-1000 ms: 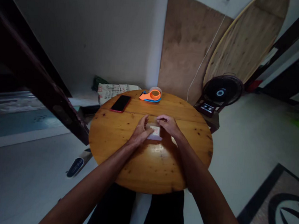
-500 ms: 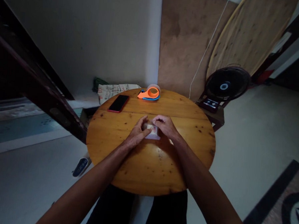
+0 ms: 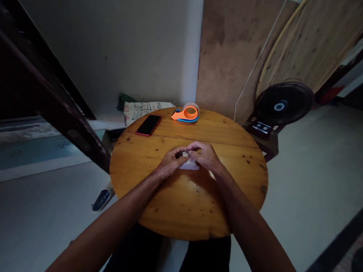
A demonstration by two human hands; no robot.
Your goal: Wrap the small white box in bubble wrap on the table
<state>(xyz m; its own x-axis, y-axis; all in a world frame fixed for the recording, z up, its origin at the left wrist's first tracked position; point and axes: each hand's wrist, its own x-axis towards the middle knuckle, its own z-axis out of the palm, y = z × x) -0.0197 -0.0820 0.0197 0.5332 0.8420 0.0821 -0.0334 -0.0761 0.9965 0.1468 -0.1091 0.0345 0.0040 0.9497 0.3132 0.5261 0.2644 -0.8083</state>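
Most of the pale packet (image 3: 189, 166), at the frame's centre, is hidden between the left hand (image 3: 169, 161) and the right hand (image 3: 207, 155); its contents cannot be made out. The left thumb presses its top, fingers curled behind; the right fingers bend inward, what they pinch too small to tell.

A second ago I saw a gap between left hand (image 3: 170, 162) and right hand (image 3: 209, 157); now their fingertips (image 3: 183, 150) meet, or nearly, covering more of the packet (image 3: 189, 166)
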